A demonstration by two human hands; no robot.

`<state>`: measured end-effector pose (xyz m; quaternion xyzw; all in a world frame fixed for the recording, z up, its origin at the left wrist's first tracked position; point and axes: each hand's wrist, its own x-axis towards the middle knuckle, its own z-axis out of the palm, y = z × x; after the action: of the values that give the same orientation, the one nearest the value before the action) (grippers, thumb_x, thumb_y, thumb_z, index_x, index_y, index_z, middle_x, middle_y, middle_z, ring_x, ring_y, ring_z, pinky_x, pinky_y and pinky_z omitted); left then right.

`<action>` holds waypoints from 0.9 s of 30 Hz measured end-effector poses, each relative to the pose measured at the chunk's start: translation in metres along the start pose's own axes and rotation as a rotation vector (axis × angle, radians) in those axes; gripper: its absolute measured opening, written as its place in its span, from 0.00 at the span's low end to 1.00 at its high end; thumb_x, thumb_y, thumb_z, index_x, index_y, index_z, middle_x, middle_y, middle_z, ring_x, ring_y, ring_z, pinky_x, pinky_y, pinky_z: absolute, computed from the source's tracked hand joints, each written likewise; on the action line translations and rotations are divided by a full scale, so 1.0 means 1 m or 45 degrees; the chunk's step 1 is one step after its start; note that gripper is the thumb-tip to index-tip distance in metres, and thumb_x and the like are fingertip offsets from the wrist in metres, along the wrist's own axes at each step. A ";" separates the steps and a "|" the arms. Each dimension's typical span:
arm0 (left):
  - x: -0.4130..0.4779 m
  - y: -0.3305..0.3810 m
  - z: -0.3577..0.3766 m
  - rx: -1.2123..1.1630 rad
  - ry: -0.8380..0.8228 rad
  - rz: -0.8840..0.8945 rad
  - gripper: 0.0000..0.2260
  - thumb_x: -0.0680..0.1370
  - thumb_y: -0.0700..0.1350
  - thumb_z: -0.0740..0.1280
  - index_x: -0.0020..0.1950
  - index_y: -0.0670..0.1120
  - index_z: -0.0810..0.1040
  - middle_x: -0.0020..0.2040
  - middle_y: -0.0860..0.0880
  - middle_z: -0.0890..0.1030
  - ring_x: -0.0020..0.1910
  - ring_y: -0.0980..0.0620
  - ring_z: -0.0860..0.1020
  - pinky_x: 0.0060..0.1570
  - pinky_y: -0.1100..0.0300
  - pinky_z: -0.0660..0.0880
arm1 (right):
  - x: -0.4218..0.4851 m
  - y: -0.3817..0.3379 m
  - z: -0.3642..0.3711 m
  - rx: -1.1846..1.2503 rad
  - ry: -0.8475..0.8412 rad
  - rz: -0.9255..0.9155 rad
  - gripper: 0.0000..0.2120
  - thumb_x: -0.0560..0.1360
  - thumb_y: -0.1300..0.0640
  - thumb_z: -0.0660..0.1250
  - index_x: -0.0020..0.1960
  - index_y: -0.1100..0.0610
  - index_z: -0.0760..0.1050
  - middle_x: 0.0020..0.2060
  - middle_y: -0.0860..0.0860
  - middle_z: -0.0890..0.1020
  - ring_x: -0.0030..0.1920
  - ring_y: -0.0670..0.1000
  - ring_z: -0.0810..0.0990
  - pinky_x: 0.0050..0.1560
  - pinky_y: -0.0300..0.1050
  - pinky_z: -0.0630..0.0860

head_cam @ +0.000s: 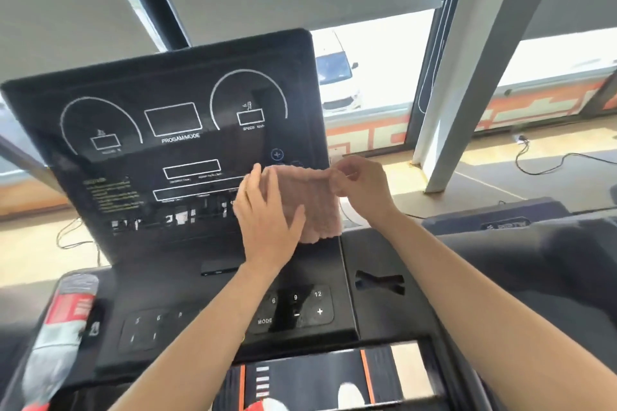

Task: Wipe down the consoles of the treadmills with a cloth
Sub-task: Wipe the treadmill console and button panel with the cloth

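The pink cloth (320, 207) is covering the lower right corner of the console (167, 130). The left hand (267, 220) is pressing it with straight fingers, and the right hand (360, 183) is pinching its upper corner. A bottle (63, 320) is leaning at the console's left side.

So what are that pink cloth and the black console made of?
The cloth looks like soft pink fabric, probably microfibre or terry: its surface is ribbed and fluffy, and it hangs limp. The console is likely hard plastic with a glossy black face: it shows bright reflections, and white markings are printed on it.
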<state>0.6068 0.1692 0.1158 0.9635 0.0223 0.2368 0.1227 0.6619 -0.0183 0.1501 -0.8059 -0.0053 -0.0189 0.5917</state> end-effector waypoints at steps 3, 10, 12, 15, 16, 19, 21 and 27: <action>-0.007 0.001 0.022 0.114 -0.004 0.300 0.36 0.79 0.56 0.67 0.81 0.40 0.62 0.82 0.39 0.58 0.81 0.38 0.54 0.80 0.41 0.52 | 0.008 0.010 0.001 0.062 -0.008 0.058 0.03 0.73 0.59 0.72 0.43 0.52 0.84 0.35 0.50 0.86 0.40 0.54 0.86 0.46 0.56 0.86; 0.019 -0.005 0.044 0.324 -0.138 0.792 0.37 0.79 0.63 0.64 0.83 0.54 0.54 0.83 0.48 0.62 0.82 0.38 0.53 0.79 0.40 0.44 | 0.026 0.019 -0.008 0.278 -0.115 0.157 0.02 0.75 0.60 0.74 0.46 0.55 0.82 0.42 0.56 0.86 0.41 0.52 0.86 0.43 0.46 0.85; 0.026 -0.006 0.046 0.382 -0.127 0.823 0.34 0.79 0.67 0.62 0.83 0.59 0.57 0.82 0.50 0.63 0.82 0.38 0.53 0.78 0.38 0.46 | 0.032 0.028 -0.011 0.359 -0.140 0.212 0.03 0.76 0.61 0.74 0.48 0.56 0.82 0.44 0.57 0.86 0.43 0.52 0.86 0.44 0.44 0.83; 0.030 -0.007 0.049 0.438 -0.089 0.868 0.33 0.79 0.71 0.58 0.82 0.63 0.58 0.83 0.51 0.60 0.81 0.36 0.54 0.77 0.35 0.47 | 0.036 0.048 -0.012 0.404 -0.151 0.267 0.06 0.76 0.58 0.74 0.53 0.53 0.83 0.49 0.55 0.87 0.50 0.54 0.86 0.49 0.45 0.84; 0.031 -0.008 0.050 0.458 -0.079 0.885 0.33 0.79 0.72 0.57 0.82 0.64 0.58 0.83 0.51 0.60 0.81 0.36 0.54 0.76 0.35 0.46 | 0.035 0.056 -0.011 0.418 -0.161 0.285 0.06 0.77 0.57 0.73 0.54 0.52 0.83 0.49 0.53 0.87 0.51 0.53 0.86 0.50 0.46 0.84; 0.040 -0.013 0.048 0.470 -0.047 0.944 0.32 0.79 0.73 0.56 0.81 0.65 0.58 0.83 0.51 0.58 0.82 0.38 0.49 0.76 0.34 0.44 | 0.020 0.072 -0.008 0.491 -0.270 0.311 0.08 0.81 0.53 0.69 0.59 0.49 0.82 0.52 0.49 0.87 0.55 0.52 0.86 0.57 0.49 0.83; 0.048 -0.017 0.046 0.439 -0.020 0.974 0.32 0.79 0.73 0.56 0.81 0.65 0.58 0.84 0.53 0.53 0.82 0.40 0.48 0.77 0.36 0.40 | 0.006 0.075 -0.003 0.554 -0.351 0.277 0.11 0.83 0.53 0.65 0.64 0.49 0.80 0.55 0.50 0.86 0.57 0.51 0.85 0.59 0.50 0.82; 0.083 -0.022 0.031 0.400 0.081 0.963 0.34 0.77 0.74 0.59 0.80 0.64 0.57 0.83 0.51 0.56 0.82 0.39 0.53 0.78 0.35 0.42 | -0.021 0.075 0.012 0.485 -0.248 0.166 0.27 0.78 0.50 0.72 0.75 0.45 0.69 0.62 0.44 0.83 0.62 0.43 0.81 0.58 0.40 0.80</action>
<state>0.6944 0.1922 0.1214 0.9031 -0.2937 0.2885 -0.1224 0.6440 -0.0294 0.0739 -0.6762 -0.0137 0.0988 0.7299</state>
